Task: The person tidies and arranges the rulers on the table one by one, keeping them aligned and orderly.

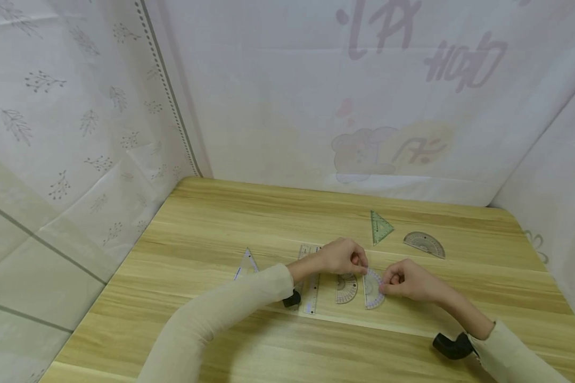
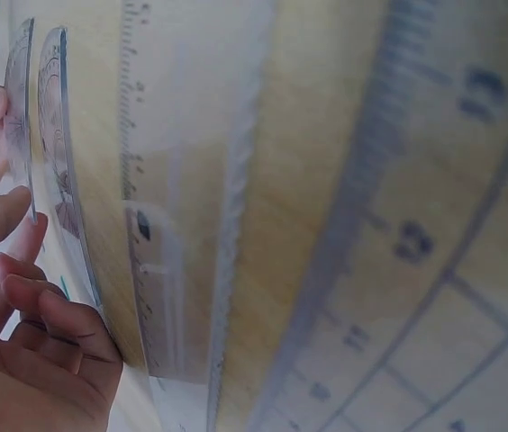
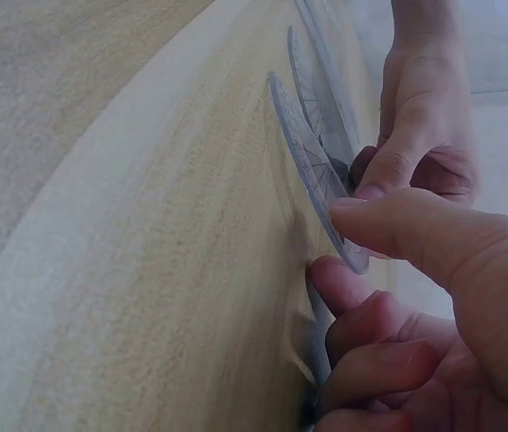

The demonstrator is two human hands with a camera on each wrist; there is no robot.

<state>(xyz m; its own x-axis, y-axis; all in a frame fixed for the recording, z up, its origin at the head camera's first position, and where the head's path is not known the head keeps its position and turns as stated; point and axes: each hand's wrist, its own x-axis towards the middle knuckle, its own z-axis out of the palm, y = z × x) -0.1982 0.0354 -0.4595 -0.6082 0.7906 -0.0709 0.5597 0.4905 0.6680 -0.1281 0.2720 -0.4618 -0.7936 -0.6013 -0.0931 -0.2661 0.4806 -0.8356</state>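
Plastic protractor [image 1: 373,290] between both hands [image 1: 344,257] [image 1: 409,280], its purplish markings [image 1: 376,304] illegibly small

Head view: we get soft, muted light, diffuse shadow [image 1: 241,343] on the bench [image 1: 354,354] beside the left sleeve [image 1: 220,314]. Left wrist: closest printed scale [image 2: 412,241] is badly out of focus. Right wrist: we see dim, bluish haze, protractor [image 3: 306,155] print faint.

Wood-grained worktop [image 1: 196,229], rounded at its far corners. On it, left to right: a clear set square [image 1: 247,265], clear ruler [image 1: 310,303], small protractor [image 1: 346,290], green set square [image 1: 380,229] and grey protractor [image 1: 425,244].
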